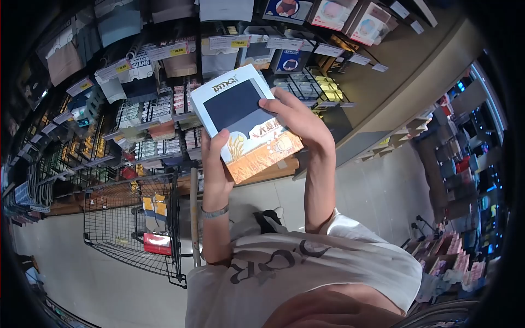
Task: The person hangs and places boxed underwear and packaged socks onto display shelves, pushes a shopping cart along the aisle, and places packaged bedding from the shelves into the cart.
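Between both hands is a white garment box (219, 94), tilted, with dark and grey folded fabric behind its front window and a golden wheat-field print along its lower part. My left hand (214, 158) grips the lower left edge, its thumb on the front and the other fingers mostly hidden behind. At the right edge, my right hand (298, 117) is closed on the box, thumb pressed over the window's corner. A watch or bracelet (215, 212) circles my left wrist.
Ahead, hanging racks hold packaged goods (158, 109) under price tags (228, 41). A black wire shopping cart (123, 205) stands at left, containing a red-and-white pack (157, 244) and yellow-topped packs (155, 208). A shelf end panel (399, 71) rises at right, with more displays beyond.
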Available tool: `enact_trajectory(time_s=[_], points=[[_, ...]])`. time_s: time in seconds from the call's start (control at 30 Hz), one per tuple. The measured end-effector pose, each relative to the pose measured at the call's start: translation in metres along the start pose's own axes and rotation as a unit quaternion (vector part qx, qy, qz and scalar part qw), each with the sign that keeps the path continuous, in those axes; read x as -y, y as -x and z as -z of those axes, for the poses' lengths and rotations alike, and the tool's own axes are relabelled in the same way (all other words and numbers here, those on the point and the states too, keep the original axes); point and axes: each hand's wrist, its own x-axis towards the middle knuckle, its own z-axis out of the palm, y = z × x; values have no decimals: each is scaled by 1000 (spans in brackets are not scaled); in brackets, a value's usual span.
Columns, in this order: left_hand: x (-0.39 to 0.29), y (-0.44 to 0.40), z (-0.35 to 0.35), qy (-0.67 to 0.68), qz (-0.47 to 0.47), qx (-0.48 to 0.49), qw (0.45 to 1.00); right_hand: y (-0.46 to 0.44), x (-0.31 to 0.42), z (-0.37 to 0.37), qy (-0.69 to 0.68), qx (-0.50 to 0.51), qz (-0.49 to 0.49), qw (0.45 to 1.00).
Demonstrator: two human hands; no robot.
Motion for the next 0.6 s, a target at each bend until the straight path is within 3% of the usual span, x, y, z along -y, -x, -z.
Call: enact_trajectory(time_s=[0.17,0.37,0.6], points=[[3,0,-4,7,43,6,999,7,2,14,-24,-12,5,1000],[13,-5,-21,14,13,34,999,3,-14,30,-100,-24,37,994],[22,-16,-25,55,115,8,992,-5,-13,36,-110,-66,-13,992]])
